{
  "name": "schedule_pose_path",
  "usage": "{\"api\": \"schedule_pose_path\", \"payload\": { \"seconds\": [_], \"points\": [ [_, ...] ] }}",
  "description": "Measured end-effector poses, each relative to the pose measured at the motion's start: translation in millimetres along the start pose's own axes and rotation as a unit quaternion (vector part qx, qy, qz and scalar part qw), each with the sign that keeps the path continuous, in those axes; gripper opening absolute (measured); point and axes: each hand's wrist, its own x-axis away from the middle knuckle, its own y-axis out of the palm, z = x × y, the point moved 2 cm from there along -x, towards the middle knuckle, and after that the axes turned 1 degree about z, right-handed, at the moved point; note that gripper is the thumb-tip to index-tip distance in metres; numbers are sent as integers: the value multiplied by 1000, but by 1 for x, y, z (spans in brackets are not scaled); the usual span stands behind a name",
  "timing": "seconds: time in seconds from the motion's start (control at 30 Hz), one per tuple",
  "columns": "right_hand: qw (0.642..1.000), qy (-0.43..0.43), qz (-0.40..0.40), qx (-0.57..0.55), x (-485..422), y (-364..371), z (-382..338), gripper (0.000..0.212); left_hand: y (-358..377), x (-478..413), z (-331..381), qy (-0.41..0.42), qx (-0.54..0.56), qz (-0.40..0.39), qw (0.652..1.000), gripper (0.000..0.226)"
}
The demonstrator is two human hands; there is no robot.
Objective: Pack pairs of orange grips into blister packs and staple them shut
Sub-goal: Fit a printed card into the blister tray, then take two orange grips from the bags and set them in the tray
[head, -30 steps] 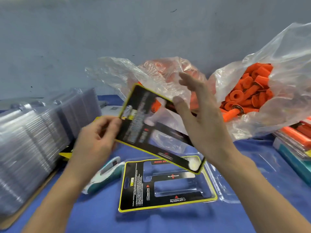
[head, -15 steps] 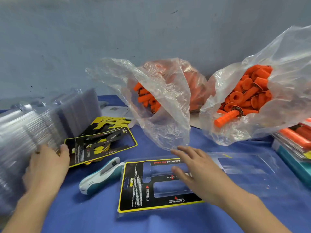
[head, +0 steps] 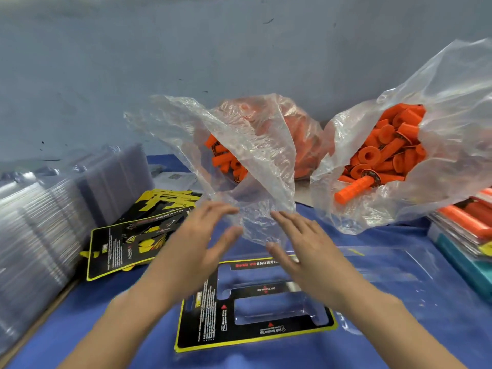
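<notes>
Loosely spread, empty left hand (head: 197, 243) and right hand (head: 306, 243) hover over blue tablecloth (head: 266, 359), wall (head: 239, 49) behind.

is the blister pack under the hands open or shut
Open. The blister pack lies spread flat, its clear lid half folded out to the right of the printed card, and both hollows lie empty.

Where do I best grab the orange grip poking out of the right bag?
Take the grip by its bare shaft near the free end, coming from the front left. That end juts out of the bag toward you, while its flanged end lies against the pile.
</notes>
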Motion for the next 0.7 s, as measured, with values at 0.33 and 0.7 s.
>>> {"api": "schedule_pose_path", "payload": {
  "seconds": [0.33, 0.7],
  "points": [
    [916, 276, 153, -246, -33, -34, 112, 24, 84, -144, 97, 37, 118, -213, 969, 36],
    [778, 381, 292, -405, -13, -44, 171, 27, 275, -241, 108, -94, -154, -178, 967, 40]
  ]
}}
